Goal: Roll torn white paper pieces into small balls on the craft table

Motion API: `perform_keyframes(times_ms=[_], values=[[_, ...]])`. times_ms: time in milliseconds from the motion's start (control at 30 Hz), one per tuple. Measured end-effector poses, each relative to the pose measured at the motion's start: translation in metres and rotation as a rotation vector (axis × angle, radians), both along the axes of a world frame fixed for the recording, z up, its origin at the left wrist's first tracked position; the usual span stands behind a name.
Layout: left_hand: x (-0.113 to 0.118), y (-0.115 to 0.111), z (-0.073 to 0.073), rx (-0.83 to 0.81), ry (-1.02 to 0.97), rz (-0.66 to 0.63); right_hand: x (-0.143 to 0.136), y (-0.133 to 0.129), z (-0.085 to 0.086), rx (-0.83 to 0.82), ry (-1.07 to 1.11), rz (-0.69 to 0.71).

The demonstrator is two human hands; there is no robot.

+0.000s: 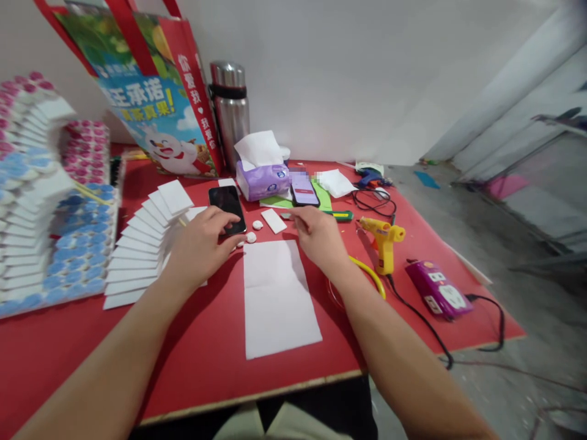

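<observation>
My left hand (204, 239) rests over the lower edge of a black phone (224, 200), fingers spread and thumb apart. Close to its thumb lie small white round pieces (251, 237); the hand grips nothing that I can see. My right hand (318, 235) has its fingers curled together beside a small white rectangular tile (274, 220), without visibly touching it. A green utility knife (342, 216) lies behind that hand, its blade end by the fingertips. What the right fingers hold, if anything, is hidden. Between my forearms lies a white paper sheet (279, 299).
Left are fanned white tiles (132, 260) and trays of blue and pink pieces (76, 266). Behind stand a shopping bag (156, 104), a steel flask (233, 110) and a tissue pack (263, 178). Right are a yellow glue gun (385, 241), a purple power strip (438, 290) and cables.
</observation>
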State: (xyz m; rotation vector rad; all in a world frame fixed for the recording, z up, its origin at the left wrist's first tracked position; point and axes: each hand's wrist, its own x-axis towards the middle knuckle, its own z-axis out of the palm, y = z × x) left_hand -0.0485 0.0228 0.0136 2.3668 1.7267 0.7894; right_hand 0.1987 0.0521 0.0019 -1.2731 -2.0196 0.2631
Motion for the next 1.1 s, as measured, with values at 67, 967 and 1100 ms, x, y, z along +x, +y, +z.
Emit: perform_keyframes(times_ms=[67, 967, 1100], values=[[0.006, -0.001, -0.002, 0.091, -0.047, -0.079, 0.011, 0.000, 0.008, -0.038, 0.010, -0.079], [0.038, -0.019, -0.007, -0.391, -0.662, -0.143, -0.005, -0.019, 0.021, -0.737, 0.566, 0.172], [0.039, -0.016, -0.011, -0.484, -0.913, -0.052, -0.006, -0.019, 0.019, -1.021, 0.716, 0.204]])
